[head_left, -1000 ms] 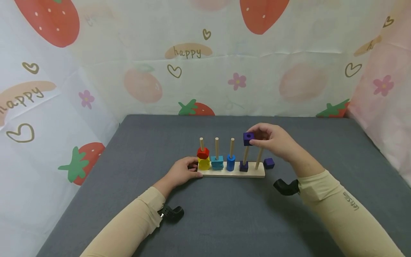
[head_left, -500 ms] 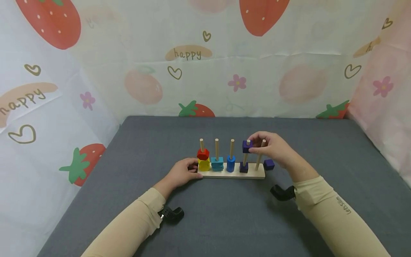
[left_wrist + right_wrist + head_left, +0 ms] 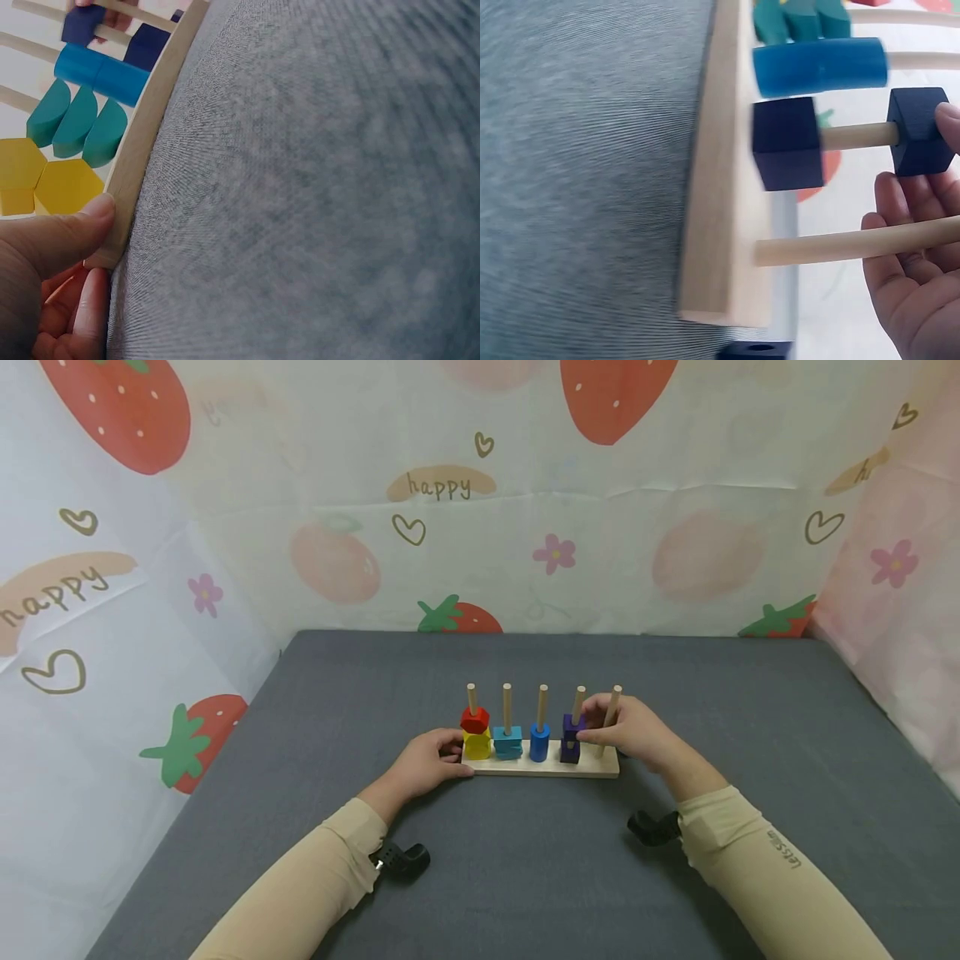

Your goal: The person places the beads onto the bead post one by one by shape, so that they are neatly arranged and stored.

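Note:
A wooden peg stacker (image 3: 536, 769) with several upright pegs stands on the table. My left hand (image 3: 426, 763) grips its left end, thumb on the front edge and fingers curled round the end. My right hand (image 3: 637, 735) pinches a purple cube (image 3: 917, 131) threaded on the fourth peg. Below it, another purple cube (image 3: 787, 142) sits at that peg's foot, with bare peg between the two in the right wrist view. Blue cylinders (image 3: 539, 742), teal half-round blocks (image 3: 507, 742), and a red block (image 3: 474, 721) above yellow hexagons (image 3: 67, 187) fill the other stacks.
The rightmost peg (image 3: 840, 244) is bare and stands between the right hand and the stacks. A loose purple cube (image 3: 754, 350) lies past the base's right end, mostly hidden by the hand in the head view. Grey cloth (image 3: 517, 868) covers the table; a printed curtain hangs behind.
My right hand has moved down with the purple cube, from above the fourth peg's tip to low on that peg, close above the other cube. The left hand has stayed put.

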Motion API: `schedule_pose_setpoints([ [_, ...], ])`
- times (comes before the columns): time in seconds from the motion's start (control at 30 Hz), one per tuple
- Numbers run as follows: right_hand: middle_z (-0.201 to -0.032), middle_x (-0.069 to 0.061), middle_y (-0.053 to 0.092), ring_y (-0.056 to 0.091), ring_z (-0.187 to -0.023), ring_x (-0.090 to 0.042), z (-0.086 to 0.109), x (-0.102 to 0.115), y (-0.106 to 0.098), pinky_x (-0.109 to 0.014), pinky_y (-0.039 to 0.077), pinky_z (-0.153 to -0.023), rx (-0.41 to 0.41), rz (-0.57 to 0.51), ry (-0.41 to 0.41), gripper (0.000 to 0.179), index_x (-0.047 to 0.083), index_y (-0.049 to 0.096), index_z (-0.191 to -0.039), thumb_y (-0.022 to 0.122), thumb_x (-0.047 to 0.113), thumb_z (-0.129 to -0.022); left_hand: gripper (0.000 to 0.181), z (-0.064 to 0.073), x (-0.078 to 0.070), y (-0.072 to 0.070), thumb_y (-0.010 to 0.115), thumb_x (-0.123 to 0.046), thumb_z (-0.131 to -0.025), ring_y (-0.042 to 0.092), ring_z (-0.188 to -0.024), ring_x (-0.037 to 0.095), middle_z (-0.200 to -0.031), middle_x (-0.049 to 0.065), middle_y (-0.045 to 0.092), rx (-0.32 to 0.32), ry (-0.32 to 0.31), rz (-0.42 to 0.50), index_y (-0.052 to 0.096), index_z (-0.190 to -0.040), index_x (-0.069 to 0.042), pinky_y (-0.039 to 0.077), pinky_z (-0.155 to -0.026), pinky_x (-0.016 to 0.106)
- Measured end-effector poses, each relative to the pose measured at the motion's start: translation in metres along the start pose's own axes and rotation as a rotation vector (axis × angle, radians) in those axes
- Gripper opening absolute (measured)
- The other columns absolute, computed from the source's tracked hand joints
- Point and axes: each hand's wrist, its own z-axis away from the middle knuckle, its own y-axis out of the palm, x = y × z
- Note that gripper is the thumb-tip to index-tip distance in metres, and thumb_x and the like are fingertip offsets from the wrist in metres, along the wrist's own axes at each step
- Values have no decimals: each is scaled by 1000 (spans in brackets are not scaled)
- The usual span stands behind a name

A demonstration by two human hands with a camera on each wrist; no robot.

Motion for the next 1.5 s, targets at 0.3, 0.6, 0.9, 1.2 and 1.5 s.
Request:
schedule_pose_setpoints([
  [0.3,-94,-9,62,56,-89,-22,-3,-12,9,-36,47,-78,10,1,-3,27,4,61,-100,72,16,-79,49,1,0,0,78,-24,-72,54,-91,14,-104,-1,60,0,-7,-3,61,-117,-14,47,-84,32],
  [0.6,-92,-8,61,56,-86,-21,-2,-16,12,-35,46,-76,27,-5,-16,26,4,61,-99,72,16,-78,50,2,-3,-1,78,-24,-73,55,-92,14,-106,-1,59,6,-6,-5,60,-118,-14,47,-85,32],
  [0.9,-96,-10,62,57,-90,-22,0,-18,5,-36,48,-77,65,-12,-7,29,4,60,-105,70,16,-81,50,2,-2,-1,78,-24,-73,54,-92,14,-106,-1,59,6,-10,-2,60,-118,-14,47,-85,32],
  [1.2,-110,-14,61,57,-102,-27,9,-30,-16,-40,47,-82,55,6,-19,32,2,59,-111,68,12,-82,50,2,-2,-1,78,-25,-72,55,-93,14,-108,-1,59,7,-13,4,60,-118,-15,46,-86,34],
  [1.5,-120,-21,54,48,-113,-37,16,-45,-35,-49,42,-89,-14,83,24,38,0,54,-118,65,15,-85,50,0,0,0,77,-26,-73,54,-93,14,-106,-2,59,8,-7,-9,60,-119,-15,47,-86,33],
])
